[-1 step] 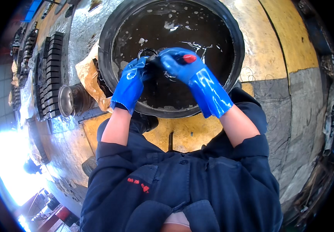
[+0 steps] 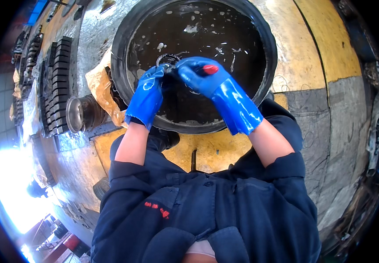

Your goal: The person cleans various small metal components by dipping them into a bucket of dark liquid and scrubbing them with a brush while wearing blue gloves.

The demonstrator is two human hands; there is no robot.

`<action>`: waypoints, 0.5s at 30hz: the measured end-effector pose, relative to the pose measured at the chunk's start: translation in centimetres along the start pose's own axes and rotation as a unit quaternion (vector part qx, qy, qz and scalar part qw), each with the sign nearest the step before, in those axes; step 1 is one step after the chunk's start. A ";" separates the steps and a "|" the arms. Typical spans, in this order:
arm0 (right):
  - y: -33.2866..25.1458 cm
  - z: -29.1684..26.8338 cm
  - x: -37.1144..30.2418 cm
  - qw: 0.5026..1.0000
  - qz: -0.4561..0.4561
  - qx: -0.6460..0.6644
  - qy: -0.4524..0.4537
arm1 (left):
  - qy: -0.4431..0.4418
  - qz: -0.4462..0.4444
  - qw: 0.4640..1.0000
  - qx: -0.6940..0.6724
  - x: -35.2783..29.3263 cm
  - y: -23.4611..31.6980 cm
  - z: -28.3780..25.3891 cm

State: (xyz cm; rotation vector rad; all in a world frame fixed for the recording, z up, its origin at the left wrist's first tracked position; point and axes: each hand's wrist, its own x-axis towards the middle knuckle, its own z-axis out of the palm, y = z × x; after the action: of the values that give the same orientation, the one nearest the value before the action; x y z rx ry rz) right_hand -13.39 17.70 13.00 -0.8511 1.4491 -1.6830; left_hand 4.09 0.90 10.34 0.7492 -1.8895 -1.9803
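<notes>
A wide black tub (image 2: 121,72) of dark liquid stands in front of me, with pale froth spots on the liquid. Both my hands are over it in long blue rubber gloves. My left hand (image 2: 149,82) is closed on a dark, wet ring-shaped part (image 2: 168,58), its curved rim showing just beyond the fingers. Against the same part, from the right, my right hand (image 2: 202,76) has its fingers bent inward; a red patch marks the glove's back. Most of the part, and the fingertips of both hands, are hidden by the gloves and dark shadow.
Left of the tub lie crumpled brown paper (image 2: 99,85) and a metal cylinder (image 2: 82,114) with an open end. Beyond them stands a row of dark ribbed metal blocks (image 2: 60,83). Worn yellow and grey floor sheets (image 2: 312,114) extend to the right. My knees flank the tub's near side.
My right hand has shifted slightly down and left, showing more of the ring's rim. My left hand keeps nearly the same place. Ripples and glints on the liquid have changed.
</notes>
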 end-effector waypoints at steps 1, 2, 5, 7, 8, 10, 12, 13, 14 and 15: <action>0.3 -0.3 -0.1 0.995 -0.035 -0.095 0.004 | 0.007 -0.011 1.000 -0.007 0.1 -0.5 -0.1; 0.4 -0.7 -0.3 0.980 -0.069 -0.189 0.009 | 0.014 -0.022 1.000 -0.013 0.0 0.1 0.4; 0.8 -2.4 0.0 0.923 -0.054 -0.373 0.080 | 0.035 -0.054 0.997 -0.031 -0.2 2.0 1.6; 1.2 -2.6 0.3 0.959 -0.051 -0.269 0.073 | 0.038 -0.076 0.995 -0.051 0.0 2.2 1.7; 1.0 -2.3 0.4 0.973 -0.050 -0.214 0.064 | 0.039 -0.086 0.993 -0.064 -0.1 2.3 1.5; 0.7 -1.4 -0.1 0.990 -0.053 -0.128 0.011 | 0.045 -0.086 0.994 -0.048 -0.5 2.6 1.2; 1.1 -1.6 -0.4 0.986 -0.062 -0.154 -0.018 | 0.040 -0.067 0.997 0.008 -0.8 3.9 2.4; 1.2 -1.7 -0.8 0.957 -0.087 -0.273 0.046 | 0.039 -0.078 0.996 0.002 -0.7 3.6 2.4; 1.3 -2.2 -0.3 0.938 -0.058 -0.336 0.053 | 0.040 -0.087 0.995 0.000 -0.7 3.7 2.1; 1.4 -2.3 -0.1 0.937 -0.011 -0.341 0.081 | 0.041 -0.097 0.994 -0.002 -0.8 3.8 1.9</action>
State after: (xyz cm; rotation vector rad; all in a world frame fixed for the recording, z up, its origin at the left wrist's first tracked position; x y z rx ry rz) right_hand -15.17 18.80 11.31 -1.1033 2.2006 -1.2777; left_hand 3.14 2.56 14.17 1.0320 -1.8257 -2.0305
